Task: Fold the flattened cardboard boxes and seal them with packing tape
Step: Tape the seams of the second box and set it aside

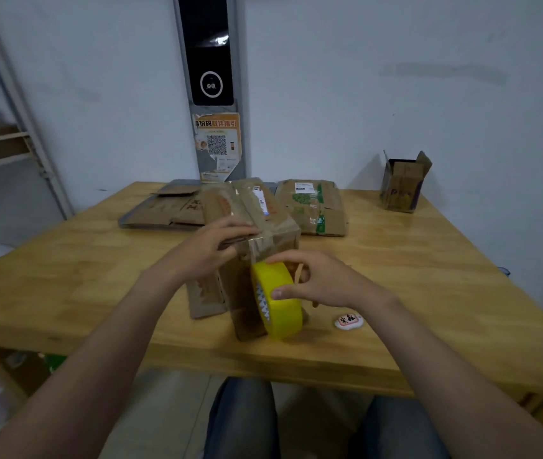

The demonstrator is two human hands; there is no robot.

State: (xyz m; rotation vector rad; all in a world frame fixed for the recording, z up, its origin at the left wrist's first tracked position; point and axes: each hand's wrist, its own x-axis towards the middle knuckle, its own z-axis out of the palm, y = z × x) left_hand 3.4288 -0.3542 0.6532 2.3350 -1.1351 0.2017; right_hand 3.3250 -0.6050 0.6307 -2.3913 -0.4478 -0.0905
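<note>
A folded brown cardboard box [256,213] stands in the middle of the wooden table [429,286], with clear tape running over its top and down its near face. My left hand [210,246] rests on the box's top near edge, fingers lying over the taped seam. My right hand [319,279] grips a yellow roll of packing tape [278,301] held against the box's near face, thumb on the roll's outer band. A loose flap lies on the table at the box's left foot.
Flattened cardboard boxes lie behind: one [167,210] at the back left on a grey tray, one with green tape [313,207] at the back right. A small open box [404,183] stands far right. A small white oval object [348,321] lies near the front edge.
</note>
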